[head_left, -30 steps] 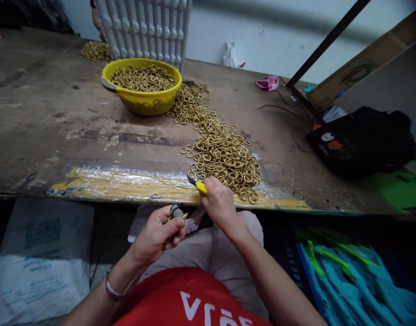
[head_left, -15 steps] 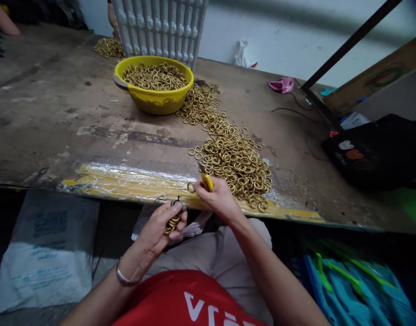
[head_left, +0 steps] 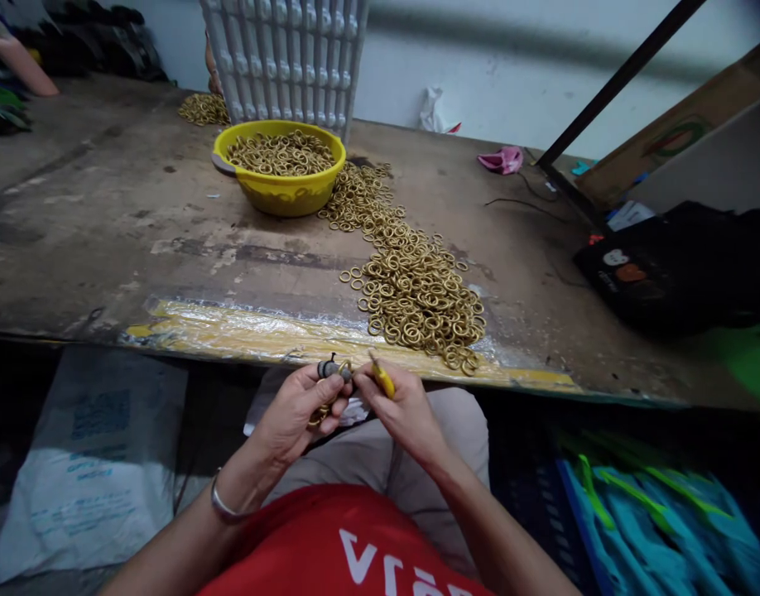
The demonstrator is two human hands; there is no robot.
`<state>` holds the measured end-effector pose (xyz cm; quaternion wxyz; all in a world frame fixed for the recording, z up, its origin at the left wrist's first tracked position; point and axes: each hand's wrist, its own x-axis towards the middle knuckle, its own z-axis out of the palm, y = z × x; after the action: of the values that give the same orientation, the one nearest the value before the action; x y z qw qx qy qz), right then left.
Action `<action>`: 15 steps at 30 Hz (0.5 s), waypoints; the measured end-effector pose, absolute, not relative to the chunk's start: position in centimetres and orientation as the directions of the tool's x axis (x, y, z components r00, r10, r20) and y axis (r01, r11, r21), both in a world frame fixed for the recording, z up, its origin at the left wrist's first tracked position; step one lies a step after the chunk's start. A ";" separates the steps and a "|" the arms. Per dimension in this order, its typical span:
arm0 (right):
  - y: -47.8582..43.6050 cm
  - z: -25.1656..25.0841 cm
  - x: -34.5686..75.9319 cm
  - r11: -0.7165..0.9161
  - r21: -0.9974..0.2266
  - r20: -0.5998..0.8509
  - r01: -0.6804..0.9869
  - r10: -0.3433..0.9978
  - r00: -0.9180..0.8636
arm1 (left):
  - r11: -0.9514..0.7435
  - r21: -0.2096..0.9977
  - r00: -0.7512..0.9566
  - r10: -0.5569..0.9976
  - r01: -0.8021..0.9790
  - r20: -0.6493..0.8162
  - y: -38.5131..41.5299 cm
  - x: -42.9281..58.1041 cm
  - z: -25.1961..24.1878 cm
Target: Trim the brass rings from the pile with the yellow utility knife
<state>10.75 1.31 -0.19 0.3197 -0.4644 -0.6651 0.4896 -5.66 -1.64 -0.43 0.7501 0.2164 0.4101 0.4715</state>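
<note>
Over my lap, just below the table edge, my left hand (head_left: 296, 410) is closed on a small dark rod (head_left: 330, 368) with gold rings strung beneath it. My right hand (head_left: 401, 410) pinches a yellow-handled tool (head_left: 382, 379) and a gold ring, its fingertips meeting the left hand's at the rod. On the worn wooden table (head_left: 107, 223) a heap of gold rings (head_left: 420, 294) lies just beyond my hands and trails back to a yellow bowl (head_left: 281, 192) full of rings.
A white slatted crate (head_left: 286, 54) stands behind the bowl, with more rings (head_left: 199, 108) to its left. A black bag (head_left: 678, 265) lies at the right, a pink object (head_left: 501, 159) at the back. Another person's arm (head_left: 16, 58) shows far left. White sacks (head_left: 82, 463) lie below.
My right hand left the ring heap at the table edge and came down and left to meet my left hand, carrying a ring with the tool. The left hand rose slightly.
</note>
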 end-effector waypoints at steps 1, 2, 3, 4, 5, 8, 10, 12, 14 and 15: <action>1.1 0.1 11.1 0.208 -0.881 0.031 0.425 0.922 -0.387 | 0.453 0.740 0.204 0.890 -0.498 -0.407 -1.8 -5.6 -0.4; 0.9 0.4 11.4 0.295 -0.797 0.062 0.527 0.908 -0.415 | 0.443 0.767 0.189 0.896 -0.464 -0.402 -1.9 -5.6 -0.4; 0.7 0.6 11.7 0.348 -0.712 0.063 0.609 0.896 -0.439 | 0.431 0.794 0.172 0.902 -0.429 -0.397 -2.0 -5.5 -0.4; 0.5 0.8 11.8 0.376 -0.634 0.046 0.676 0.891 -0.452 | 0.420 0.818 0.157 0.907 -0.393 -0.390 -2.0 -5.5 -0.4; 0.4 0.9 11.9 0.388 -0.564 0.023 0.729 0.890 -0.456 | 0.407 0.840 0.143 0.913 -0.358 -0.382 -2.1 -5.4 -0.4; 0.1 0.8 11.8 0.405 -0.409 -0.037 0.818 0.888 -0.458 | 0.360 0.892 0.105 0.933 -0.275 -0.344 -2.3 -5.3 -0.5; 0.2 0.7 11.6 0.415 -0.352 -0.059 0.839 0.884 -0.463 | 0.331 0.920 0.075 0.944 -0.212 -0.322 -2.3 -5.4 -0.5; 0.5 0.6 11.5 0.436 -0.332 -0.075 0.837 0.872 -0.484 | 0.304 0.943 0.048 0.953 -0.133 -0.301 -2.1 -5.7 -0.3; 0.7 0.5 11.4 0.457 -0.335 -0.078 0.824 0.858 -0.508 | 0.289 0.955 0.035 0.957 -0.062 -0.288 -1.9 -5.9 0.0; 0.8 0.6 11.4 0.463 -0.337 -0.079 0.820 0.854 -0.515 | 0.289 0.957 0.030 0.957 -0.033 -0.288 -1.8 -6.0 0.2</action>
<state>11.41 0.83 0.55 0.0502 -0.4899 -0.8538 0.1686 -5.95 -1.76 0.15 0.5827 0.4188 0.5521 0.4247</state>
